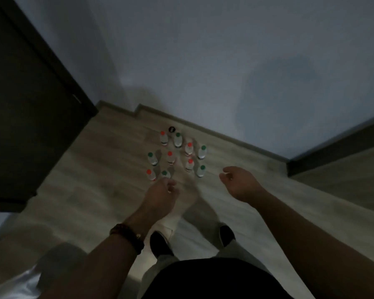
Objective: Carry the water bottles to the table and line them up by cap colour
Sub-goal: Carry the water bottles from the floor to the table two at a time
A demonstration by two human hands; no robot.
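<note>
Hands: my left hand (160,192), right hand (240,183) loose, empty.
Grab: bottles (170,158) by the body, one cap colour per trip.

A dark beaded bracelet (129,235) with one small gold-coloured bead circles the wrist behind my left grip (161,194). My forearms (300,223) are sleeveless. I wear a black top (207,279), pale trousers (231,250) and dark shoes (160,244).
</note>
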